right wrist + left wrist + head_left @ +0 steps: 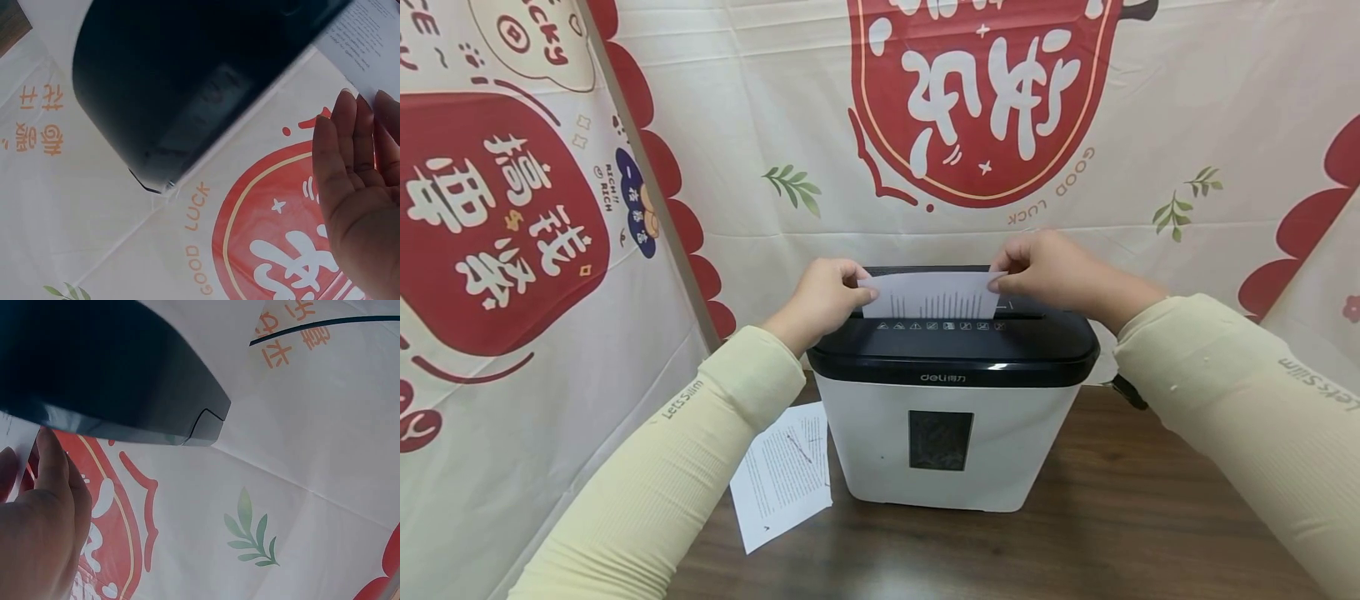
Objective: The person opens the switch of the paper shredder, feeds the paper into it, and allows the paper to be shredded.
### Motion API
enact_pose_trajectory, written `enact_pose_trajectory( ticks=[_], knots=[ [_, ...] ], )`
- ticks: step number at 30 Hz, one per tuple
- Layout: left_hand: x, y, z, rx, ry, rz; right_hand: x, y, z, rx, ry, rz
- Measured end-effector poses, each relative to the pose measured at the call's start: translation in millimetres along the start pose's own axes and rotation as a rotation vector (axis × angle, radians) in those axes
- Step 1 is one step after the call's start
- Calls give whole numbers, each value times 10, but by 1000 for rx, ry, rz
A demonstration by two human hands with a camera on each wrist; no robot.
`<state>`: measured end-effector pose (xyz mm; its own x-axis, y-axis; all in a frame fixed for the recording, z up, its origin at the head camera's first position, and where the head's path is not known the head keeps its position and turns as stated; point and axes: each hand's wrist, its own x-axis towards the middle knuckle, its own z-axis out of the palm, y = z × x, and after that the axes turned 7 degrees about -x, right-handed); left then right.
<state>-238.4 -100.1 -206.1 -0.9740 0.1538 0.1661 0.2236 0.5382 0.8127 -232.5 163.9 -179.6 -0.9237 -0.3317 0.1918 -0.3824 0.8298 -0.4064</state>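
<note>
A printed sheet (928, 296) is held upright at the feed slot (1024, 316) of a black-topped white shredder (868, 450); its lower edge is hidden there, and its print cannot be read. The contents behind the dark window (941, 440) are hard to make out. In both wrist views, the sheet is cut off by the frame. One upper corner is pinched between thumb and fingers by the left hand (823, 298), the other by the right hand (1052, 271). A black object (1129, 393) is partly covered by the right sleeve (1232, 417). On the brown wood-grain table (910, 554), a second printed page (786, 471) is laid beside the shredder, near the left sleeve (655, 483). The space is enclosed by pale cloth (737, 108) printed with red emblems and green leaves.
</note>
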Motion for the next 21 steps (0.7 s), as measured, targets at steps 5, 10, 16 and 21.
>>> enact_pose_trajectory(
  ticks=[5,10,16,21],
  knots=[
    [9,-34,14,5,-1,-9,1,26,43,-40,-15,-18],
    [20,-68,26,33,-4,-7,4,36,98,-90,-35,-30],
    [18,-92,32,74,-2,3,-1,21,162,-121,-42,-30],
    [15,-103,37,66,0,1,-23,9,205,-116,-60,-12]
  ],
)
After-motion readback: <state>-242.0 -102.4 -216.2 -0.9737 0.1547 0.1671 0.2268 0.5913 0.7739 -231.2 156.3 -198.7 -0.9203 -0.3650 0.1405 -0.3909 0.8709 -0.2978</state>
